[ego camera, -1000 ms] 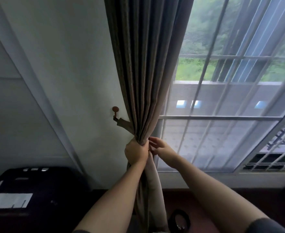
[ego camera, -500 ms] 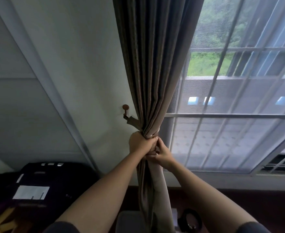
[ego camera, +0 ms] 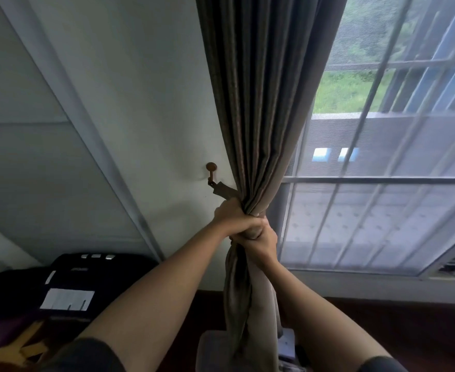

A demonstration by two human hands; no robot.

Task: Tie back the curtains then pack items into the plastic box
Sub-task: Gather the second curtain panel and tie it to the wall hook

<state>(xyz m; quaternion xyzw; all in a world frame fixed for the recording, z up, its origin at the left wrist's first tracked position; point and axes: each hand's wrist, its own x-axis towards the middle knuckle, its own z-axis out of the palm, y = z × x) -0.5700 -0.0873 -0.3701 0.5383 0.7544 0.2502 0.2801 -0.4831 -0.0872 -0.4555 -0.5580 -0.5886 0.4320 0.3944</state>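
Note:
A dark brown curtain (ego camera: 258,103) hangs gathered into a tight bundle beside the window. My left hand (ego camera: 234,217) grips the bundle at its narrowest point. My right hand (ego camera: 261,240) grips it just below, its fingers wrapped around the fabric and touching the left hand. A brown tieback strap (ego camera: 225,191) runs from a round wall hook (ego camera: 211,167) to the bundle, its far end hidden behind my left hand. Below my hands the curtain (ego camera: 248,304) hangs loose. A pale box-like shape (ego camera: 210,350) shows at the bottom, partly hidden by the curtain.
A window (ego camera: 382,197) with white bars fills the right side, a dark sill below it. A black case (ego camera: 87,280) with a white label sits at the lower left against the white wall (ego camera: 113,89). Dark wooden floor (ego camera: 382,318) lies beneath the window.
My right hand moved from open beside the curtain to gripping the bundle under my left hand. The view has shifted closer and slightly right.

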